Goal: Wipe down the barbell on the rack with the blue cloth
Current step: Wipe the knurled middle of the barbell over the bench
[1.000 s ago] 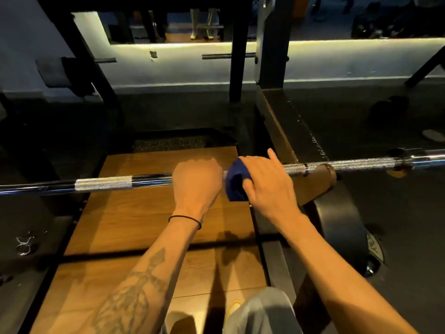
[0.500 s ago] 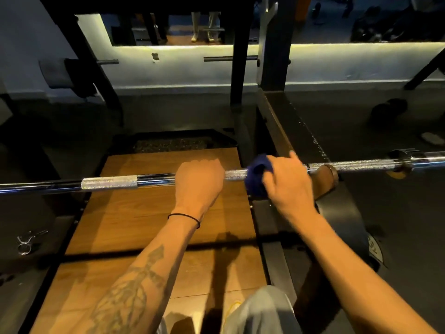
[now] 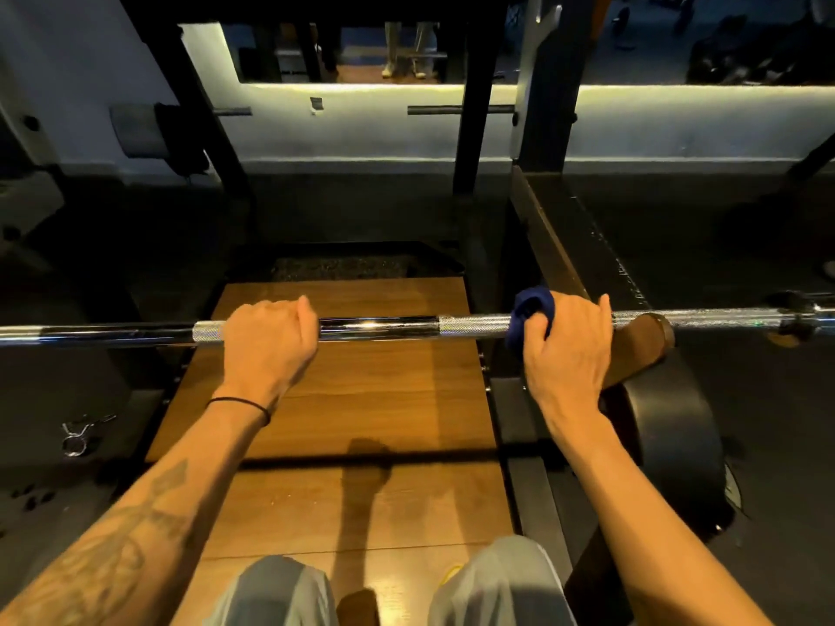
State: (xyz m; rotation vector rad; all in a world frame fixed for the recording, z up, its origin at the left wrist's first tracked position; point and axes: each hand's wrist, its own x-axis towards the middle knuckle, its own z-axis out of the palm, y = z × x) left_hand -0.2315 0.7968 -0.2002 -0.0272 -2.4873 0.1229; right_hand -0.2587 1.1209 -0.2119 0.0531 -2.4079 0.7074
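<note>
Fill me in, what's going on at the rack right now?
A person is wiping the barbell. The right hand grips the blue cloth wrapped around the bar's knurled part, close to the rack's brown support. The left hand grips the bare bar farther left, steadying it.

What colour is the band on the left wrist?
Black, a thin band, clearest in the head view.

The barbell (image 3: 379,328) lies crosswise above the platform (image 3: 361,399), rack (image 3: 560,246) right.
</note>
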